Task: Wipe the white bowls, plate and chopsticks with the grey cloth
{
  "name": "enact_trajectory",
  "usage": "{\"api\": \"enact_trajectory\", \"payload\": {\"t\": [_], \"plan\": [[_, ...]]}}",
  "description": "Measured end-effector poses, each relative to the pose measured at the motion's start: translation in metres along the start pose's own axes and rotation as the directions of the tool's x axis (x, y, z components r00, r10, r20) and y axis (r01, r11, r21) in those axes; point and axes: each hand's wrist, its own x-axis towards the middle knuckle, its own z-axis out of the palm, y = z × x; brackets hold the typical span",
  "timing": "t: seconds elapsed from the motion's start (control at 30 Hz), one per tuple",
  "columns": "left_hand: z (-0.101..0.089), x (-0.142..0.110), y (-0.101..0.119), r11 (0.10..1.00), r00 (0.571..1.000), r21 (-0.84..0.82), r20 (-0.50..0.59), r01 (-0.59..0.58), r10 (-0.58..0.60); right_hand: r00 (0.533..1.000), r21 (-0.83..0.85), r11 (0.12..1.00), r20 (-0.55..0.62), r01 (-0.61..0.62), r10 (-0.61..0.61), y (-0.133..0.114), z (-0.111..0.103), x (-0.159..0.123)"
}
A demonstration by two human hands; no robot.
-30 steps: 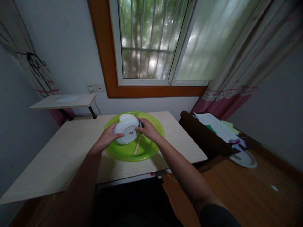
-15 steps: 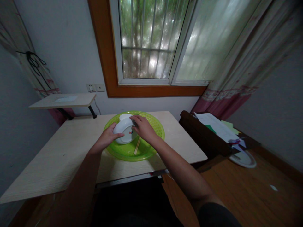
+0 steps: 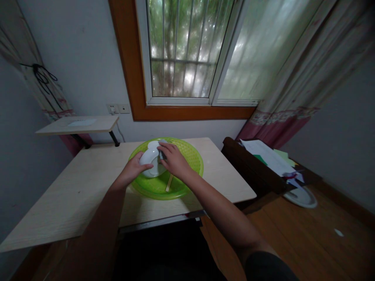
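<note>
My left hand [image 3: 134, 168] grips the left rim of a white plate [image 3: 148, 158], its thumb lying over the front. The plate is tilted above a round green plastic basket [image 3: 164, 193]. At the plate's right side, my right hand [image 3: 174, 159] presses a grey cloth [image 3: 162, 155] against it; part of the cloth is hidden by the fingers. Behind the plate, the edge of another white dish [image 3: 152, 144] shows inside the basket. A pair of wooden chopsticks [image 3: 169, 183] lies in the basket, partly covered by my right hand.
The basket stands on a pale wooden table [image 3: 96, 175]. A small raised shelf [image 3: 102, 124] with dark legs is at the back left. To the right, papers [image 3: 266, 156] lie on dark wooden furniture [image 3: 249, 168]. A window [image 3: 187, 50] is ahead.
My right hand has moved left with the cloth, from the plate's right edge onto its face, now covering the small printed motif. My left hand holds nearly the same place.
</note>
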Motion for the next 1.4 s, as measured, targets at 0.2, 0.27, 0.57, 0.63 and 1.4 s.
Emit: {"api": "enact_trajectory", "payload": {"t": [0.2, 0.27, 0.57, 0.63, 1.4], "plan": [[-0.001, 0.0, 0.003, 0.981, 0.997, -0.178, 0.036, 0.071, -0.066, 0.979, 0.075, 0.982, 0.102, 0.171, -0.178, -0.02, 0.006, -0.006], [-0.001, 0.0, 0.005, 0.967, 0.996, -0.239, 0.038, 0.088, -0.082, 0.981, 0.098, 0.983, 0.097, 0.156, -0.166, -0.02, 0.006, -0.007], [-0.001, -0.004, 0.016, 0.917, 0.991, -0.379, 0.006, 0.126, -0.133, 0.943, 0.324, 0.903, -0.08, -0.282, 0.323, 0.032, 0.006, -0.007], [-0.001, -0.005, 0.018, 0.902, 0.991, -0.414, 0.005, 0.122, -0.132, 0.909, 0.384, 0.842, -0.018, -0.379, 0.417, 0.042, 0.007, -0.009], [0.001, -0.002, 0.014, 0.958, 0.986, -0.249, 0.117, 0.141, -0.115, 0.929, 0.282, 0.901, -0.072, -0.33, 0.363, 0.04, 0.004, -0.007]]}}
